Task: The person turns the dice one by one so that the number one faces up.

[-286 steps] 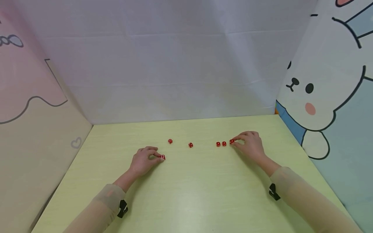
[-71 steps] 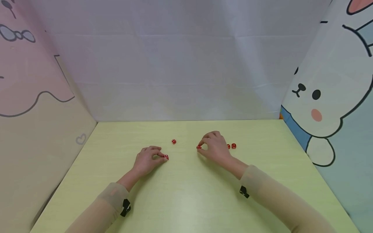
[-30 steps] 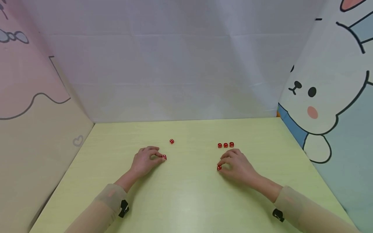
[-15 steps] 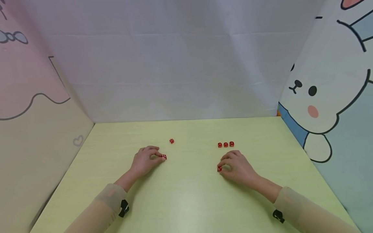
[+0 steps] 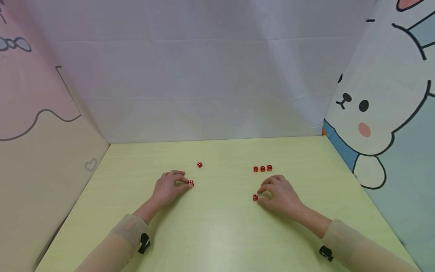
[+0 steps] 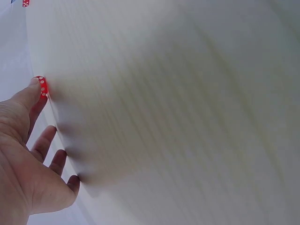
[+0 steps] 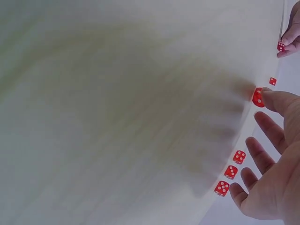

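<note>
Right hand point(image 5: 280, 194), fingers parted and gripping nothing, has a red die point(image 5: 255, 197) at its thumb tip, on the side toward the left hand point(image 5: 168, 189), which pinches a second die point(image 5: 191, 183) well apart.

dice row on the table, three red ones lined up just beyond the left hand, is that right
Not quite: the head view shows the row of three red dice beyond the right hand, not the left hand. The rest holds: three red dice, lined up on the table.
</note>
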The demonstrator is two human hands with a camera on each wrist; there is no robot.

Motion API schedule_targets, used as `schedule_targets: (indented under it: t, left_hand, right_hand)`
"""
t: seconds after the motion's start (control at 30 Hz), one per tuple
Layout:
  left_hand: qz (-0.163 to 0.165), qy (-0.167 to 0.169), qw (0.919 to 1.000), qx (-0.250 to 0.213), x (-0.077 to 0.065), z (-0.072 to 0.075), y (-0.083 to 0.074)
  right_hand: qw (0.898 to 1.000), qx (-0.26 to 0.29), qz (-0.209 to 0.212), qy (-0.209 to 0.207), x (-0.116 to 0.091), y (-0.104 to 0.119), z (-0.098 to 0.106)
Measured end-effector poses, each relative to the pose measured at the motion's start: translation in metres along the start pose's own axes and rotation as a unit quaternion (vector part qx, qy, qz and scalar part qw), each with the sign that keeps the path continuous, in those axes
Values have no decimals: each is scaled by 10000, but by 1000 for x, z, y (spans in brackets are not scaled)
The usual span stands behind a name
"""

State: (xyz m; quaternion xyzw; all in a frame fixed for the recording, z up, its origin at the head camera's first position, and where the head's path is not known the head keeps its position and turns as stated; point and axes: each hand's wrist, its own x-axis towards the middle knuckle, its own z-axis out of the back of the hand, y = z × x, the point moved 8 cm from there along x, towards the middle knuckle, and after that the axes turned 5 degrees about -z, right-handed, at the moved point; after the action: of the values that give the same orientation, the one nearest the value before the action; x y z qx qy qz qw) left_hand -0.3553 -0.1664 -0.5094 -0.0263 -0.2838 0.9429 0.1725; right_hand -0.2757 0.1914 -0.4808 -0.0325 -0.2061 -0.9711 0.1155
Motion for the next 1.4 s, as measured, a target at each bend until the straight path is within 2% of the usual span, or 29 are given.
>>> schedule_targets:
  t: [0.5,1.07,1.4]
  left_hand:
    - [2,-1,10000,-44,0,-3,2]
    - [-2,-13,10000,32,-1,3,-3]
    - [10,-9,10000,-44,0,4,-4]
  right_hand:
    - [10000,-6,-8,-58,1,1,-2]
    - [9993,-303,226,-23,6,9,2]
    - [9994,-292,193,23,8,9,0]
